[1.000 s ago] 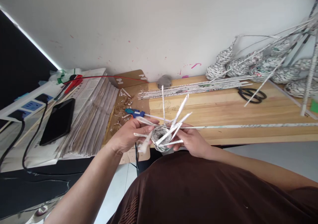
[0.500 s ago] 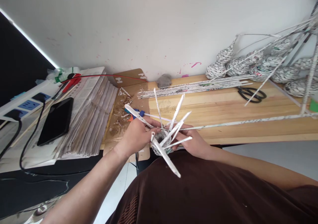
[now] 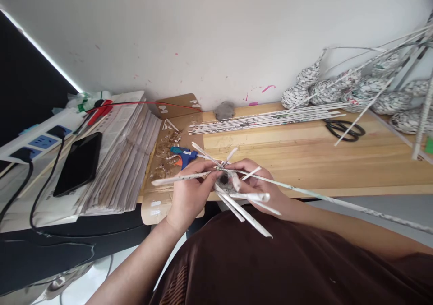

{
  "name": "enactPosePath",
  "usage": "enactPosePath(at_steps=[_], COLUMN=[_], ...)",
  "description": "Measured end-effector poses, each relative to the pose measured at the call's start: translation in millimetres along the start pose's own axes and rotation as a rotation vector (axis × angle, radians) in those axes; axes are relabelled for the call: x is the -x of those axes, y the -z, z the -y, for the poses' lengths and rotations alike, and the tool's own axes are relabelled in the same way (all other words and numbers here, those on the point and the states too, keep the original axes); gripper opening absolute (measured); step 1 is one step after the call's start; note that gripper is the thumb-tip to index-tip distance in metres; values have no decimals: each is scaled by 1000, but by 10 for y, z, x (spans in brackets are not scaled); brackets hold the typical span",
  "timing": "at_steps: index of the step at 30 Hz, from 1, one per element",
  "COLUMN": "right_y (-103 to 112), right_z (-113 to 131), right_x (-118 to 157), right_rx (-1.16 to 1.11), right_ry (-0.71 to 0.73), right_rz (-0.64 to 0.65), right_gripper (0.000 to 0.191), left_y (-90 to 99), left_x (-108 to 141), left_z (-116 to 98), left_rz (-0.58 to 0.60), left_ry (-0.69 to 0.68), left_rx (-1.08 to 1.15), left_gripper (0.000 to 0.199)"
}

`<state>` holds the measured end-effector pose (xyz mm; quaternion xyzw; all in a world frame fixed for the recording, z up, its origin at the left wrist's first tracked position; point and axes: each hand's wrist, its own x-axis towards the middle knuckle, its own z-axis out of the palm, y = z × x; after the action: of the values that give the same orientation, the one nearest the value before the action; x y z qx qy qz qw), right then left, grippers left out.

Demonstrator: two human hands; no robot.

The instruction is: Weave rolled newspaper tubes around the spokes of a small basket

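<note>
Between my hands, in front of my body, is a small woven paper piece (image 3: pixel 224 181) with a dark hole in its middle. Several rolled paper tubes (image 3: pixel 250 219) stick out from it in all directions. My left hand (image 3: pixel 193 184) grips its left side, thumb and fingers closed near the rim. Around the right side my right hand (image 3: pixel 252 178) is closed, its fingers partly hidden by the tubes. One long thin paper tube (image 3: pixel 314 194) runs from the rim over my right hand and out to the lower right.
A glue gun (image 3: pixel 185 155) lies on littered cardboard (image 3: pixel 156 160). Behind are paper tubes (image 3: pixel 267 117), black scissors (image 3: pixel 345 130) and woven paper gourd shapes (image 3: pixel 324 90). At left sit stacked newspapers (image 3: pixel 125 160), a phone (image 3: pixel 78 164) and a power strip (image 3: pixel 42 136).
The woven piece has turned in my hands, so its tubes point in other directions. The long tube has swung down from level to slope across my right forearm.
</note>
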<state>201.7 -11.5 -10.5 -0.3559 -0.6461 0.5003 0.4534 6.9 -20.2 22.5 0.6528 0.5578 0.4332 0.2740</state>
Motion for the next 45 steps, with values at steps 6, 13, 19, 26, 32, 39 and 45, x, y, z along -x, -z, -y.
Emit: enactPosePath(at_steps=[6,13,19,26,32,39,45], right_y=[35,-30,-50,-127,-151,-158,-138], right_z=[-47,-59,46,80,19,100,175], right_x=[-79,-188,-284,-313,-326,-366,-388], right_rx=[148,143,182,48,6,40,36], right_ry=[108,49,-66,-168,-183,-194,-220], right_rz=[10,-11,-10,-53,-61,-29,7], right_gripper=[21,14,14,12,11,8,10], left_y=[5,28,82,51,38,-19,-50], left_x=[-40,-38,-25,48,-41,23,40], left_z=[50,98,-23,64,73,161,193], left_rz=[-13,-40,-51,-66,-78,-131,-141], left_ry=[-80,-64,-159,-319,-100,-95,-314], left_rx=[-7,-14,-126,-259,-84,-89,-142], left_gripper=[7,10,9,14,8,7,9])
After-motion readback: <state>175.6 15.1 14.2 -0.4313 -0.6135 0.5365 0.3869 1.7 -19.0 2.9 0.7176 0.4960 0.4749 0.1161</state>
